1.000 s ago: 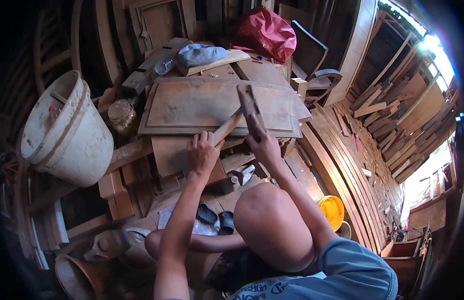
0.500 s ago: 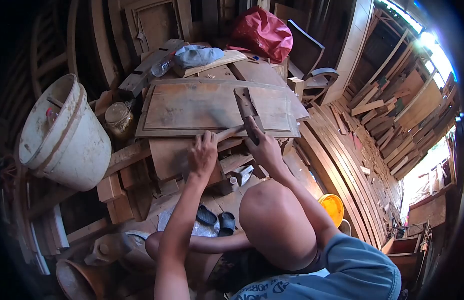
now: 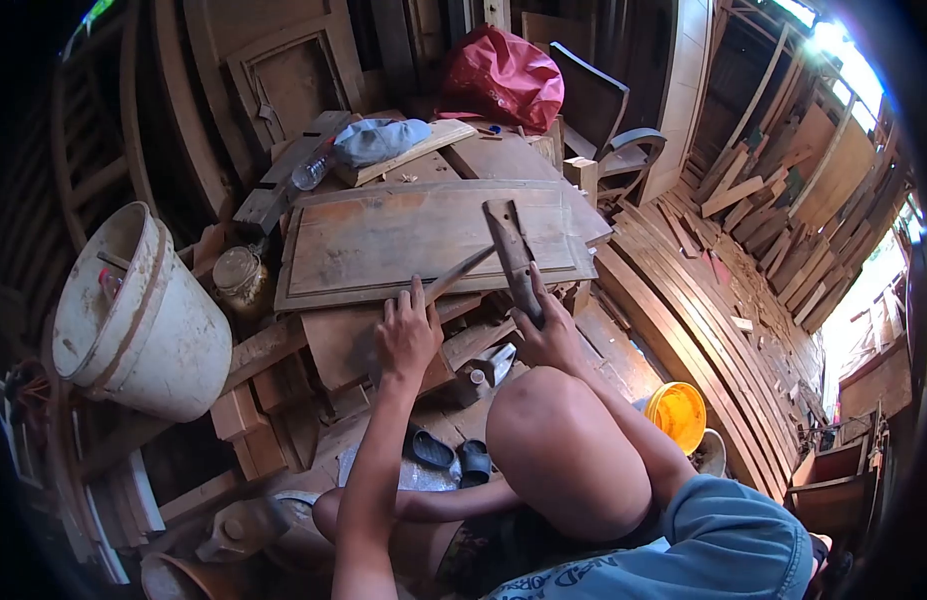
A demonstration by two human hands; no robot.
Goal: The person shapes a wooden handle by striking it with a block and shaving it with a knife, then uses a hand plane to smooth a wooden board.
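The left hand [image 3: 407, 338] pinches a wooden strip [image 3: 461, 273], now tilted higher against the plane-like tool [image 3: 511, 248] the right hand [image 3: 549, 334] grips, suggesting a stroke along it.

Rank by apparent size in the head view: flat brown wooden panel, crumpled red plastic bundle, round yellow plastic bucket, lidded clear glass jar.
1. Wooden panel
2. Red bundle
3. Yellow bucket and glass jar: look about alike, so unranked.
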